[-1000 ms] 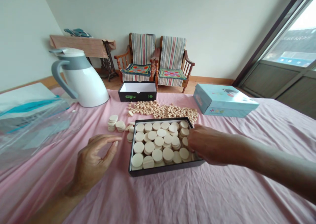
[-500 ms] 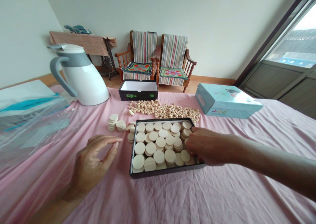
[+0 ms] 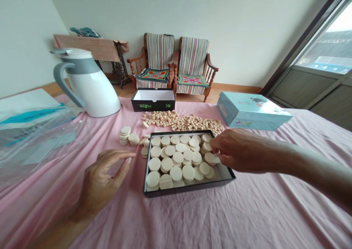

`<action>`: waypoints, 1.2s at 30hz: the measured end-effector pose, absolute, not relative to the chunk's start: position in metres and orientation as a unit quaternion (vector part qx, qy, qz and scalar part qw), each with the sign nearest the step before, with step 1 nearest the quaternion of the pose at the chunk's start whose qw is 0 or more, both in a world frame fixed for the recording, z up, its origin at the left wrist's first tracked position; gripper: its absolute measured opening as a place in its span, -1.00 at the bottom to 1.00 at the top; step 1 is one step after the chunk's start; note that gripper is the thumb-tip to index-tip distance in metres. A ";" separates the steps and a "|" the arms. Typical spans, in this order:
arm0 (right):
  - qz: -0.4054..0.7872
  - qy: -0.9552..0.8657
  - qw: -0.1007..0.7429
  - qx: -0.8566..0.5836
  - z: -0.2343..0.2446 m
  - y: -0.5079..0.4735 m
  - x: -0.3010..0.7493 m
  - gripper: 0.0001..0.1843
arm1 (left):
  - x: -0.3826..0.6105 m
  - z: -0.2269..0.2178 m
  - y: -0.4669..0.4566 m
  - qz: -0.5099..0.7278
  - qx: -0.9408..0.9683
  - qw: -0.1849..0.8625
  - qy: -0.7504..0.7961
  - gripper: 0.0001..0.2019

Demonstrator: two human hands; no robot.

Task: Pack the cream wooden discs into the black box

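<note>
A shallow black-rimmed box (image 3: 189,189) lies on the cloth in front of me, filled with stacks of pale round wooden discs (image 3: 176,173). Over its right end, my right hand (image 3: 233,150) has its fingers curled down by a disc (image 3: 210,158); whatever is between the fingertips is hidden. To the left of the box my left hand (image 3: 106,177) hovers, thumb and forefinger brought together in a pinch with nothing visible in it. Short stacks of discs (image 3: 125,134) stand beyond that hand, and a few more discs lie against the box's left side.
Many small wooden pieces (image 3: 189,122) are heaped behind the box. Farther back stand an open black box (image 3: 152,105) and a light blue box (image 3: 255,111). At left are a white and grey jug (image 3: 93,91) and clear plastic packaging (image 3: 35,132). A pink cloth (image 3: 198,219) covers the table.
My right hand has drawn up and slightly right, uncovering the box's lower right corner and more discs. My left hand has kept its pose. The view has shifted slightly.
</note>
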State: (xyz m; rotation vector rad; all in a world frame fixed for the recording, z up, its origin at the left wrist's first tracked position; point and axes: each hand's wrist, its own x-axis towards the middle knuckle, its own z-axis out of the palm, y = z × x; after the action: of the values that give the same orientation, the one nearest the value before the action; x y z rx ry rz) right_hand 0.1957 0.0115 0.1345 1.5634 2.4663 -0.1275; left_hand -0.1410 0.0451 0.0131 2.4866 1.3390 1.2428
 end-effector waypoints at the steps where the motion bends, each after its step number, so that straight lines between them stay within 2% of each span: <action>1: -0.033 0.824 0.081 0.559 0.134 0.013 0.196 -0.88 | -0.140 0.014 0.045 0.403 0.805 0.027 0.435 -0.88; 3: -0.020 0.796 0.031 0.604 0.132 0.018 0.196 -0.88 | -0.139 0.015 0.044 0.404 0.805 0.025 0.434 -0.88; 5: -0.028 0.777 0.018 0.629 0.127 0.023 0.196 -0.89 | -0.139 0.016 0.044 0.407 0.804 0.019 0.433 -0.89; 18: -0.080 0.777 0.105 0.615 0.112 0.033 0.199 -0.82 | -0.140 0.013 0.045 0.408 0.802 0.030 0.435 -0.88; 22: -0.061 0.766 0.133 0.626 0.107 0.031 0.195 -0.77 | -0.140 0.013 0.045 0.406 0.800 0.032 0.440 -0.87; 28: -0.014 0.754 0.134 0.643 0.107 0.030 0.192 -0.75 | -0.140 0.015 0.045 0.408 0.803 0.022 0.433 -0.89; 31: 0.002 0.754 0.103 0.648 0.113 0.026 0.190 -0.77 | -0.139 0.016 0.045 0.408 0.804 0.027 0.432 -0.89; 36: -0.076 0.819 0.085 0.563 0.124 0.012 0.184 -0.76 | -0.138 0.016 0.044 0.410 0.802 0.024 0.434 -0.89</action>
State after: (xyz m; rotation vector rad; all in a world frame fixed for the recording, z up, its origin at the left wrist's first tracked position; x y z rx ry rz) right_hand 0.1840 0.0121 0.1241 1.6773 2.4415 -0.2252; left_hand -0.1377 0.0445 0.0158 2.4825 1.3418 1.2693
